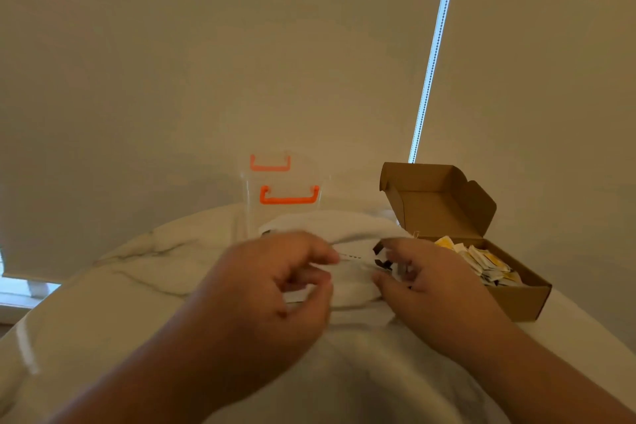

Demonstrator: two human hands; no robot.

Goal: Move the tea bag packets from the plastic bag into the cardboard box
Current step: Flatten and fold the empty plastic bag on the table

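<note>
Both forearms reach in low, hands close together: left hand [275, 289] pinches the plastic bag [351, 234] between thumb and forefinger, right hand [433, 282] curls fingers round tea bag packets [383, 261].

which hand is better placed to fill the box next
Right, probably. The right hand is beside the open cardboard box and seems to pinch packets from the plastic bag; the left hand is farther off, holding the bag.
</note>
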